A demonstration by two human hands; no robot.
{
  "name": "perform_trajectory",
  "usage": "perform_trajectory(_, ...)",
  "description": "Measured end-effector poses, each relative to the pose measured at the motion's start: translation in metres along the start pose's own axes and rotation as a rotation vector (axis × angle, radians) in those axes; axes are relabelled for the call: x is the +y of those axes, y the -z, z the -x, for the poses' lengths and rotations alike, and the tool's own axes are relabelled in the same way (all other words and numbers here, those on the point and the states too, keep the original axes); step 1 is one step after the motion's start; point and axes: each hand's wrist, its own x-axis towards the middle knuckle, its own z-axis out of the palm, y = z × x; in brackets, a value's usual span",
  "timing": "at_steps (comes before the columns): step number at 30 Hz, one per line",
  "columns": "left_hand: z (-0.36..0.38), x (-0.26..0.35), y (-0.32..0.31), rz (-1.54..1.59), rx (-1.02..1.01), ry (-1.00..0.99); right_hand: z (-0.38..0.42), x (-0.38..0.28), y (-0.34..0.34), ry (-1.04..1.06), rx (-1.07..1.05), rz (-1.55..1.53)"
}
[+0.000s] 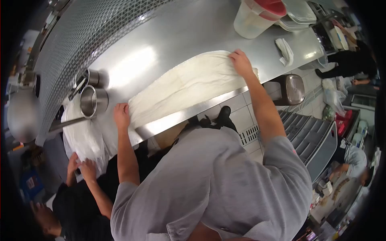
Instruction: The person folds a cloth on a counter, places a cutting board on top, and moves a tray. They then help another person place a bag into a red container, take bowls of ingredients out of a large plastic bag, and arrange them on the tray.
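A long cream-white cloth (189,82) lies stretched along the steel counter, wrinkled lengthwise, with its near edge close to the counter's front. My left hand (122,115) is closed on the cloth's left end, the fingertips at its edge. At the other end, my right hand (241,64) grips the far right part of the cloth with bent fingers. A little cloth shows beyond my right wrist. The thumbs are partly hidden.
Steel pots (93,101) stand left of my left hand. Beside them, a co-worker's hands (85,166) touch white plastic (82,138). A tub with a red rim (257,18) and a folded white towel (284,52) sit at right. A grey rack (307,138) stands on the floor.
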Motion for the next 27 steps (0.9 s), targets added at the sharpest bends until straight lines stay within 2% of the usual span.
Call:
perform_trajectory(5, 0.065, 0.037, 0.009, -0.016, 0.062, 0.075, 0.065, 0.017, 0.023, 0.022, 0.008, -0.088)
perform_trajectory(8, 0.107, 0.062, 0.014, 0.004, -0.006, 0.108, 0.109, 0.023, 0.057, 0.010, -0.147, -0.127)
perform_trajectory(10, 0.131, 0.084, 0.028, 0.028, -0.128, 0.118, 0.132, 0.034, 0.085, 0.001, -0.247, -0.200)
perform_trajectory(11, 0.141, 0.091, 0.034, -0.001, -0.110, 0.160, 0.141, 0.041, 0.099, 0.014, -0.285, -0.226)
perform_trajectory(13, 0.152, 0.101, 0.041, 0.178, 0.143, 0.223, 0.146, 0.035, 0.138, -0.093, -0.327, -0.368)
perform_trajectory(15, 0.149, 0.118, 0.057, 0.369, 0.282, 0.406, 0.143, 0.041, 0.163, 0.038, -0.230, -0.388)
perform_trajectory(17, 0.149, 0.117, 0.073, 0.381, 0.372, 0.425, 0.136, 0.041, 0.192, -0.054, -0.241, -0.580)
perform_trajectory(19, 0.141, 0.127, 0.098, 0.329, 0.440, 0.401, 0.122, 0.025, 0.224, -0.014, -0.244, -0.657)
perform_trajectory(21, 0.134, 0.122, 0.123, 0.405, 0.570, 0.381, 0.110, 0.026, 0.246, 0.033, -0.221, -0.734)
perform_trajectory(23, 0.116, 0.147, 0.166, 0.440, 0.730, 0.321, 0.097, 0.047, 0.265, 0.086, -0.444, -0.788)
perform_trajectory(24, 0.104, 0.166, 0.186, 0.494, 0.716, 0.229, 0.091, 0.045, 0.277, -0.037, -0.618, -0.549)
perform_trajectory(26, 0.076, 0.225, 0.219, 0.566, 0.617, 0.035, 0.083, -0.012, 0.273, 0.132, -0.574, -0.295)
perform_trajectory(27, 0.063, 0.261, 0.228, 0.585, 0.529, -0.069, 0.076, -0.037, 0.256, 0.403, -0.481, -0.293)
